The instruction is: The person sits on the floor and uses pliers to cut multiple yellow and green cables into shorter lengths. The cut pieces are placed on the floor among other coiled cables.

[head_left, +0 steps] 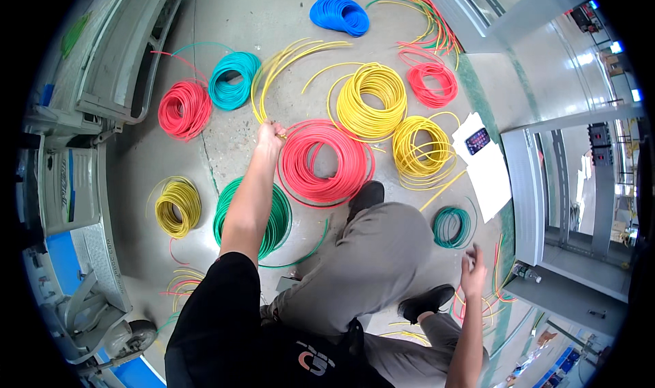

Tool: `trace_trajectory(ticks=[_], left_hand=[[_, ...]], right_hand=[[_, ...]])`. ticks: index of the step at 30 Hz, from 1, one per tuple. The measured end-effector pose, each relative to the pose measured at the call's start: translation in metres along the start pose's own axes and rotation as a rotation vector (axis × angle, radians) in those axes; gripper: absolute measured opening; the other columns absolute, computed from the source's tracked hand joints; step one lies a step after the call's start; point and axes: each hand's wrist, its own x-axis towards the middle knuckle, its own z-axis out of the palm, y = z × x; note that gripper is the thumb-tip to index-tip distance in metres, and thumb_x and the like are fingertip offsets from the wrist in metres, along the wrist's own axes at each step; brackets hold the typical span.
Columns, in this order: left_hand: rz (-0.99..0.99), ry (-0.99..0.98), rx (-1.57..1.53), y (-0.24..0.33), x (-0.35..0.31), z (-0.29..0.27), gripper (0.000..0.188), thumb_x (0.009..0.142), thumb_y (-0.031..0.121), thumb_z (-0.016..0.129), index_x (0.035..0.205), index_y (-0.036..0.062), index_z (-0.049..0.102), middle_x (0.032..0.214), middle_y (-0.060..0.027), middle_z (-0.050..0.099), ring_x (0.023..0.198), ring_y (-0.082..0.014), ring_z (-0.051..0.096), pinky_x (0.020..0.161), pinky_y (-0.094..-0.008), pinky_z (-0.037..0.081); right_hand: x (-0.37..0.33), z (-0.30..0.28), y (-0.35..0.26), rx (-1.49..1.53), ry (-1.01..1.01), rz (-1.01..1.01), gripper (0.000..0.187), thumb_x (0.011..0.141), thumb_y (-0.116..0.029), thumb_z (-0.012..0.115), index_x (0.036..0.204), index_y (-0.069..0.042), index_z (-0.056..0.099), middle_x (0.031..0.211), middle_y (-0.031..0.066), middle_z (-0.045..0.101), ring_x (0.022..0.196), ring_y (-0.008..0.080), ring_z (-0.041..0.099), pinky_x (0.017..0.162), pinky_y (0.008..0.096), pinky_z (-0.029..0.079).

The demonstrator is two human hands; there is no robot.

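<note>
The right hand (473, 270), lower right, hangs open and empty above loose wires (495, 299); the left hand (271, 134), centre frame, grips yellow wire strands (286, 57) beside a red coil (321, 161) on the floor (273, 12).

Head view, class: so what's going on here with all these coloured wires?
A person crouches on a concrete floor among coils of coloured wire. The left hand reaches forward and grips a bundle of loose yellow wires beside a large red coil. The right hand hangs open near a small green coil, holding nothing. Yellow, teal, blue and green coils lie around.
</note>
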Motion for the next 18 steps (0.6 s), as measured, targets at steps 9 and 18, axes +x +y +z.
trace_trajectory(ticks=[9,18], left_hand=[[0.599,-0.541,0.572,0.12,-0.152,0.139,0.031,0.099,0.034,0.047,0.08,0.0095,0.045,0.057,0.0063,0.032,0.044,-0.0052,0.027,0.039,-0.0221,0.021],[1.686,-0.259,1.67,0.154,-0.079,0.185,0.038,0.094,0.037,0.051,0.081,0.0008,0.054,0.066,-0.0272,0.059,0.065,-0.0475,0.059,0.055,-0.054,0.047]], right_hand=[[-0.039,-0.034,0.058,0.051,0.022,0.262,0.04,0.088,-0.002,0.053,0.128,0.002,0.047,0.085,0.0098,0.063,0.076,0.0166,0.061,0.069,0.0292,0.051],[-0.027,-0.034,0.039,0.041,-0.038,0.228,0.039,0.088,-0.003,0.053,0.126,0.002,0.048,0.085,0.0127,0.066,0.075,0.0188,0.063,0.066,0.0312,0.051]])
